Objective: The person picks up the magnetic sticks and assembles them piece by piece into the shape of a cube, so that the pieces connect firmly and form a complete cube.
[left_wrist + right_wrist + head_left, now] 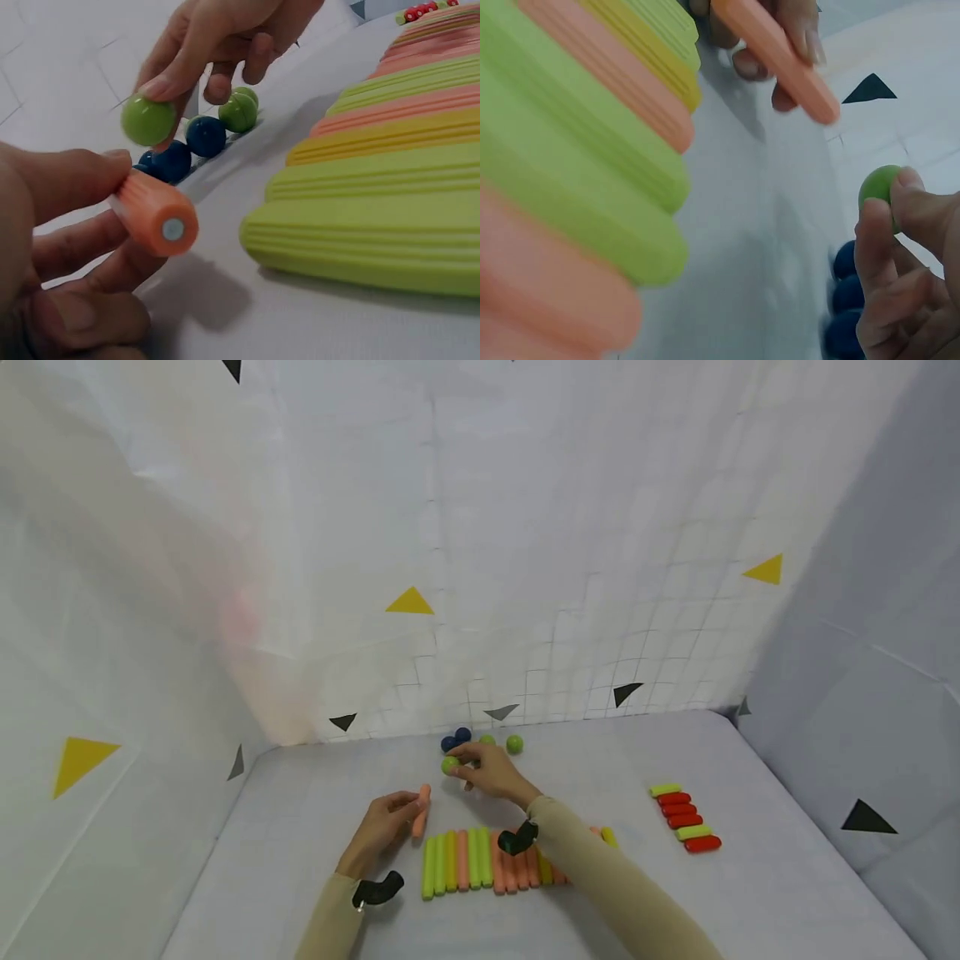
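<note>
My left hand (pixel 386 827) pinches a salmon-orange toy rod (pixel 422 812) between thumb and fingers. In the left wrist view, a small pale disc shows in the near end of that rod (pixel 154 214). Between the thumb and fingertips of my right hand (pixel 489 770) is a glossy green ball (pixel 449 765), held just above the table and apart from the rod. In the right wrist view the same ball (pixel 879 187) sits partly behind the thumb. Dark blue balls (pixel 462 735) and other green balls (pixel 514 744) lie just beyond the right hand.
A long row of green, yellow and salmon rods (pixel 462 860) lies side by side near me; my right forearm hides part of it. Short red and yellow-green pieces (pixel 681 810) form a column at the right. A white wall (pixel 517 635) rises behind the table (pixel 300 827).
</note>
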Demonstrator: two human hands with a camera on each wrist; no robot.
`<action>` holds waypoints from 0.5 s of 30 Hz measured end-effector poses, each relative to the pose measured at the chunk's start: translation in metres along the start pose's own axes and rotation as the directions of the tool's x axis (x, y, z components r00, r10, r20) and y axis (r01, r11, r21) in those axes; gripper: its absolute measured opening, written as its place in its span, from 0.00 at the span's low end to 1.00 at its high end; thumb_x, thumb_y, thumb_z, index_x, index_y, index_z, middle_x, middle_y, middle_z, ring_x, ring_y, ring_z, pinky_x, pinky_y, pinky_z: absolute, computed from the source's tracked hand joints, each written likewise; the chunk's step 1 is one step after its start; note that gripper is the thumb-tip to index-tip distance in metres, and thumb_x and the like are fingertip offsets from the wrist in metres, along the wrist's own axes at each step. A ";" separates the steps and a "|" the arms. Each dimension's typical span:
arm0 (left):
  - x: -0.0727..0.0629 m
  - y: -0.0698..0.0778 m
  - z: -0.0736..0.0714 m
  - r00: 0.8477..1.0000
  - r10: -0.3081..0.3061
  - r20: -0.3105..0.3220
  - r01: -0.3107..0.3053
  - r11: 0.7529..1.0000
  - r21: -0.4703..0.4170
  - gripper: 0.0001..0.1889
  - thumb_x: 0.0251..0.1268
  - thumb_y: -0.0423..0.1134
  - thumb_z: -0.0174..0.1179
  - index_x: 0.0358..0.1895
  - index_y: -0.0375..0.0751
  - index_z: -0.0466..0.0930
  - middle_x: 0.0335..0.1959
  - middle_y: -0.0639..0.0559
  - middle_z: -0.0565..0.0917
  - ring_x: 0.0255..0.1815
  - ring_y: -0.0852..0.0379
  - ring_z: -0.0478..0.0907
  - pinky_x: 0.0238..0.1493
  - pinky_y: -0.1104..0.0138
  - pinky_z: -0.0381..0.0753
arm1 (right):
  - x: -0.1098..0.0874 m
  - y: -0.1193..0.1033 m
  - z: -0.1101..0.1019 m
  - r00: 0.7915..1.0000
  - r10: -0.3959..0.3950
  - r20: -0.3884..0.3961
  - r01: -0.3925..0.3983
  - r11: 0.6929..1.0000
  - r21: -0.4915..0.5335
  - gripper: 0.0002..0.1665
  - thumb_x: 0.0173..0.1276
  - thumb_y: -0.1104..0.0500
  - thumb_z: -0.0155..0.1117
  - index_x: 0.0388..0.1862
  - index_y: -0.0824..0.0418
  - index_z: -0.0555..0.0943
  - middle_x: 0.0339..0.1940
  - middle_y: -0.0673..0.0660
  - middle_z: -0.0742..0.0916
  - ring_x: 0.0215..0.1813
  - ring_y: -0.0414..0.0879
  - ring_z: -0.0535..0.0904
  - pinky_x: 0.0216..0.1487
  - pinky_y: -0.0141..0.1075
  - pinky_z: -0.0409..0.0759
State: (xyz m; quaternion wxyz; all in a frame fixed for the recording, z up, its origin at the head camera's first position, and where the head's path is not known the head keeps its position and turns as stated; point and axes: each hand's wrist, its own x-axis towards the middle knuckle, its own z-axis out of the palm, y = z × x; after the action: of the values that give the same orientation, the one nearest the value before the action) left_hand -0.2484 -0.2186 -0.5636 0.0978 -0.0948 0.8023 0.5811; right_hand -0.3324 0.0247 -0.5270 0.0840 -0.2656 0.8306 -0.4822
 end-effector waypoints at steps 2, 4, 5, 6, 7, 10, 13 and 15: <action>0.006 0.002 0.003 1.000 0.007 0.008 -0.007 1.000 0.016 0.27 0.71 0.57 0.68 0.61 0.38 0.85 0.55 0.48 0.89 0.48 0.55 0.77 0.46 0.67 0.74 | 0.004 -0.002 0.002 1.000 0.011 -0.003 -0.011 1.000 -0.008 0.23 0.78 0.56 0.68 0.68 0.60 0.83 0.58 0.65 0.89 0.29 0.51 0.89 0.36 0.36 0.85; 0.011 0.004 0.006 1.000 0.010 0.019 -0.010 1.000 0.004 0.27 0.72 0.54 0.68 0.61 0.36 0.85 0.52 0.47 0.89 0.43 0.55 0.77 0.41 0.67 0.74 | 0.007 -0.003 0.004 0.999 0.039 -0.005 -0.039 0.999 -0.017 0.23 0.78 0.56 0.68 0.68 0.60 0.83 0.59 0.66 0.88 0.27 0.52 0.89 0.37 0.35 0.84; 0.013 0.005 0.007 1.000 0.017 0.021 -0.017 1.000 -0.003 0.26 0.73 0.53 0.68 0.61 0.36 0.85 0.49 0.47 0.89 0.37 0.56 0.76 0.36 0.67 0.73 | 0.009 -0.002 0.005 0.998 0.059 -0.005 -0.059 0.998 -0.022 0.23 0.78 0.56 0.68 0.69 0.59 0.83 0.60 0.66 0.88 0.27 0.51 0.89 0.37 0.33 0.83; 0.014 0.005 0.008 0.999 0.024 0.024 -0.023 1.000 -0.010 0.25 0.73 0.52 0.68 0.61 0.36 0.84 0.46 0.48 0.89 0.32 0.57 0.74 0.32 0.68 0.72 | 0.010 -0.001 0.006 0.997 0.077 -0.004 -0.077 0.997 -0.023 0.23 0.79 0.55 0.67 0.69 0.58 0.83 0.60 0.66 0.88 0.26 0.50 0.88 0.37 0.32 0.81; 0.016 0.005 0.009 0.999 0.030 0.030 -0.030 0.999 -0.017 0.24 0.74 0.52 0.67 0.61 0.36 0.84 0.43 0.49 0.88 0.27 0.59 0.71 0.27 0.68 0.69 | 0.012 0.001 0.008 0.996 0.093 0.000 -0.093 0.995 -0.024 0.22 0.79 0.55 0.67 0.69 0.57 0.83 0.60 0.66 0.88 0.25 0.49 0.87 0.36 0.32 0.80; 0.018 0.005 0.013 0.998 0.033 0.053 -0.031 0.999 -0.042 0.22 0.76 0.50 0.66 0.62 0.37 0.84 0.36 0.53 0.85 0.17 0.61 0.62 0.19 0.69 0.62 | 0.014 0.009 0.012 0.990 0.139 0.019 -0.139 0.990 -0.028 0.22 0.79 0.56 0.66 0.69 0.55 0.83 0.61 0.65 0.87 0.22 0.42 0.84 0.32 0.31 0.78; 0.018 0.007 0.016 0.997 0.045 0.064 -0.042 0.998 -0.043 0.21 0.77 0.48 0.65 0.62 0.36 0.83 0.33 0.54 0.84 0.15 0.62 0.60 0.17 0.70 0.61 | 0.016 0.014 0.015 0.988 0.147 0.041 -0.147 0.989 -0.011 0.21 0.80 0.57 0.66 0.69 0.53 0.84 0.62 0.66 0.87 0.21 0.39 0.81 0.29 0.31 0.77; 0.018 0.008 0.018 0.997 0.060 0.053 -0.058 0.997 -0.042 0.20 0.76 0.45 0.65 0.61 0.34 0.83 0.34 0.54 0.85 0.19 0.62 0.63 0.20 0.70 0.63 | 0.016 0.015 0.017 0.988 0.145 0.050 -0.146 0.989 0.006 0.20 0.80 0.58 0.65 0.68 0.53 0.84 0.63 0.67 0.86 0.21 0.39 0.81 0.27 0.31 0.76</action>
State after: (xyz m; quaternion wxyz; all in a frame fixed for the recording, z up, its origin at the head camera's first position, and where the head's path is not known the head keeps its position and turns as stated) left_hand -0.2666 -0.2000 -0.5663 0.1004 -0.0571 0.7900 0.6022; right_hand -0.3446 0.0095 -0.5471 0.1409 -0.2157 0.8430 -0.4723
